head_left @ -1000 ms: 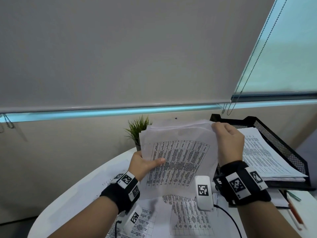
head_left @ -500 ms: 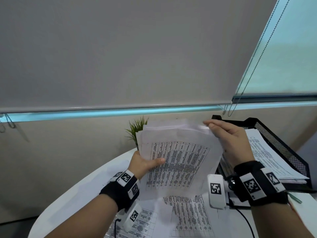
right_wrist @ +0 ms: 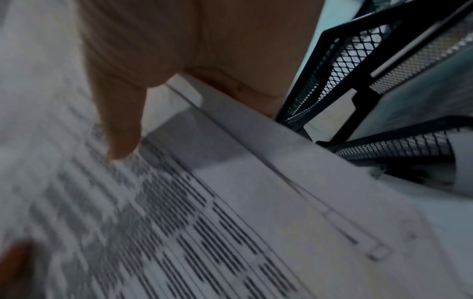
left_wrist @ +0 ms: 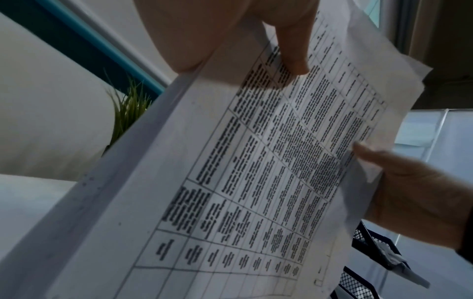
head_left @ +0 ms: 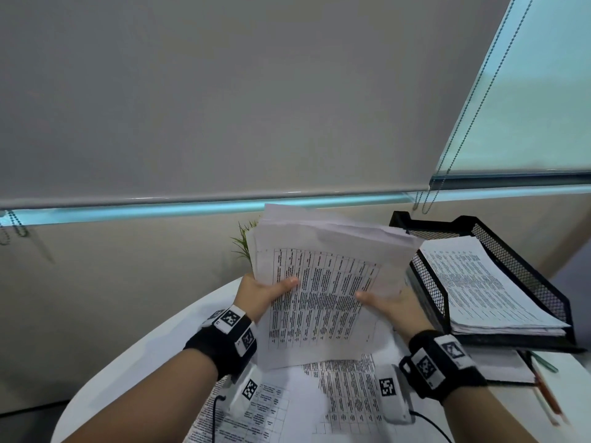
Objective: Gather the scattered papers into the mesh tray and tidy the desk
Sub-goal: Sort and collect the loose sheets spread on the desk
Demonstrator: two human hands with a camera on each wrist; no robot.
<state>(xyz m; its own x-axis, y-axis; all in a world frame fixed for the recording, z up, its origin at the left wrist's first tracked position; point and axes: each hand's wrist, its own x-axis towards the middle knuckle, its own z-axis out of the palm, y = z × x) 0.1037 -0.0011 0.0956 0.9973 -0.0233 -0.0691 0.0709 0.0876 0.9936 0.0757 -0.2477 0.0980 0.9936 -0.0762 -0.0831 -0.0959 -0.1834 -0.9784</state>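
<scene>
I hold a stack of printed papers (head_left: 323, 282) upright above the white desk (head_left: 134, 362), its bottom edge near the sheets lying there. My left hand (head_left: 262, 290) grips the stack's left edge, thumb across the front page (left_wrist: 256, 161). My right hand (head_left: 388, 306) grips the right edge lower down, thumb on the print (right_wrist: 122, 129). The fingers behind the stack are hidden. The black mesh tray (head_left: 524, 270) stands just right of the stack and holds a pile of printed papers (head_left: 479, 282).
More printed sheets (head_left: 345, 401) lie flat on the desk under my wrists. A small green plant (head_left: 244, 243) stands behind the stack. Pencils (head_left: 548, 394) lie at the right beside the tray, over a dark-edged pad (head_left: 499, 369). Roller blinds fill the wall behind.
My right hand has left the stack's top right corner and dropped to its right edge, thumb now on the front page. The stack stands taller and more upright. The left hand's grip is unchanged.
</scene>
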